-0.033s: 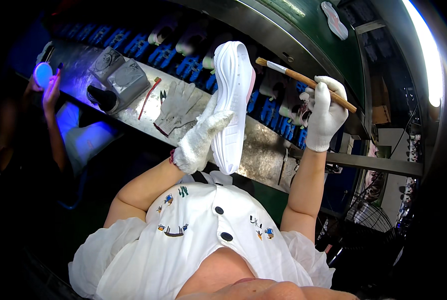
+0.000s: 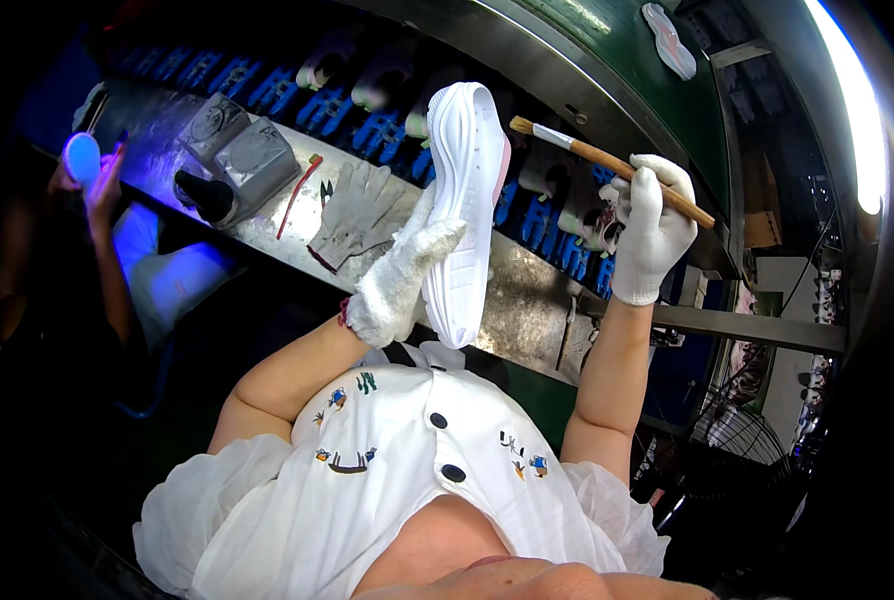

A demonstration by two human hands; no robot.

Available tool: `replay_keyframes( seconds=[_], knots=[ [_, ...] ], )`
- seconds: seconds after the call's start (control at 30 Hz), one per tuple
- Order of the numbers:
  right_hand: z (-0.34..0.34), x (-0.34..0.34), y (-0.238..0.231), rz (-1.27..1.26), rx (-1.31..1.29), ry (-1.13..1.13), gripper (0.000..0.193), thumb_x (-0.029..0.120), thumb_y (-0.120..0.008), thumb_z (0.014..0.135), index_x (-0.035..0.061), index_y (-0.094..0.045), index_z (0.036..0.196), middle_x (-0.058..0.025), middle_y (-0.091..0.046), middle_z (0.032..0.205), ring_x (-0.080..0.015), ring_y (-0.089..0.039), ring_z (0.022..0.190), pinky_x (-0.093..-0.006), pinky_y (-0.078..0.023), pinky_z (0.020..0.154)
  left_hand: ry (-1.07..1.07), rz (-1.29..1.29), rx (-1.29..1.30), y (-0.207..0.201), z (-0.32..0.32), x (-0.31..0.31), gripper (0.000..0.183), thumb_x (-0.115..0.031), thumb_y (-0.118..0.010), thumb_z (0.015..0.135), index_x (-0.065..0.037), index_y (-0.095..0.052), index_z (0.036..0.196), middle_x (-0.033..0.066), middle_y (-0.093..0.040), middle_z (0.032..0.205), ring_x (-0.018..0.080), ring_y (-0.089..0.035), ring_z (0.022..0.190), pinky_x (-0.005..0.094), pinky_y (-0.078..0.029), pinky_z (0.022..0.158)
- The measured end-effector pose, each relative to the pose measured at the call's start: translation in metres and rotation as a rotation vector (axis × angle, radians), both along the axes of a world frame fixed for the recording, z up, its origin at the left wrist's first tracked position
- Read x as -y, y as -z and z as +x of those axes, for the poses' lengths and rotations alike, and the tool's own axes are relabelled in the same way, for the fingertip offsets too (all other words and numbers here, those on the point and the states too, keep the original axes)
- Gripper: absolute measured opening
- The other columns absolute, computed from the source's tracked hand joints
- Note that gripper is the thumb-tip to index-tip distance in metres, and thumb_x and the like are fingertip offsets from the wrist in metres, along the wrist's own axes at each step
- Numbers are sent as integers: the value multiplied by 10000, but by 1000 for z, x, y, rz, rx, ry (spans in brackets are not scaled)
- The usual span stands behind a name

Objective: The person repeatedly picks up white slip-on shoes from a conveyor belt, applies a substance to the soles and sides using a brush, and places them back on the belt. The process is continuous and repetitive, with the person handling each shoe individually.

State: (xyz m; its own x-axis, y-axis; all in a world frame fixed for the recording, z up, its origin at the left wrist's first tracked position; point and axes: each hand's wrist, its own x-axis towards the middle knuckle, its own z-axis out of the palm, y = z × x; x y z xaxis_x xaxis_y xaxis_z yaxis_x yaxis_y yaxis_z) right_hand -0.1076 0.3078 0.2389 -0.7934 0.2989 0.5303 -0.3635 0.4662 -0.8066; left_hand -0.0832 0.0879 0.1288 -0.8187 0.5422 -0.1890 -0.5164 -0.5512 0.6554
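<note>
My left hand (image 2: 395,285), in a fuzzy white glove, grips a white shoe sole (image 2: 461,210) held upright, its side wall turned partly toward me and a pink patch on its far edge. The thumb lies across the sole; the other fingers are hidden behind it. My right hand (image 2: 655,225), in a thin white knitted glove, pinches a paintbrush (image 2: 632,174) with a brown wooden handle. Its bristle tip points left toward the sole's upper part, with a gap between them.
A metal bench (image 2: 527,300) holds a spare glove (image 2: 352,215), a red-handled brush (image 2: 300,198), grey containers (image 2: 257,155) and a dark bottle (image 2: 205,195). Blue racks (image 2: 377,135) with shoe uppers run behind. Another sole (image 2: 669,42) lies upper right. At left a co-worker's hands hold a blue-lit piece (image 2: 82,158).
The co-worker's blue-lit piece has shifted slightly left and down. My hands, the sole and the paintbrush show almost no movement.
</note>
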Motion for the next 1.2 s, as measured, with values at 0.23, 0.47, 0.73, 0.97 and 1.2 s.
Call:
replay_keyframes(
  seconds=[0.23,0.47,0.73,0.97,1.2],
  knots=[
    [15,2,5,55,25,-119,80,12,-649,911,-25,-671,978,-77,-670,907,-115,-674,751,-224,-542,683,-2,42,34,5,-4,1,676,-442,-555,963,4,-401,1447,205,-635,1211,324,-679,1064,421,-579,913],
    [34,-4,8,86,55,-150,68,-8,-622,900,-20,-665,952,-67,-669,855,-99,-649,709,-209,-490,637,-31,127,80,-11,-8,4,688,-451,-533,971,5,-382,1464,236,-588,1284,342,-652,1115,490,-546,988],
    [55,-12,12,-480,-187,108,183,166,-519,958,14,-621,976,-74,-578,758,-75,-507,568,-176,-328,434,183,743,160,-9,-40,31,858,-581,-571,923,-28,-308,1523,320,-460,1393,485,-571,1182,615,-545,924],
    [72,-26,39,-742,-207,160,192,201,-501,979,41,-588,1036,-71,-577,760,-80,-495,563,-173,-355,462,568,1101,251,-17,-72,54,940,-616,-608,897,40,-272,1480,293,-470,1254,419,-596,1032,500,-580,787],
    [91,-29,60,-870,-169,214,152,162,-484,982,40,-565,1026,-60,-558,754,-72,-490,564,-161,-351,437,376,941,-7,-69,-113,47,881,-530,-611,936,-34,-191,1530,231,-441,1272,335,-581,1048,426,-608,812]
  ],
)
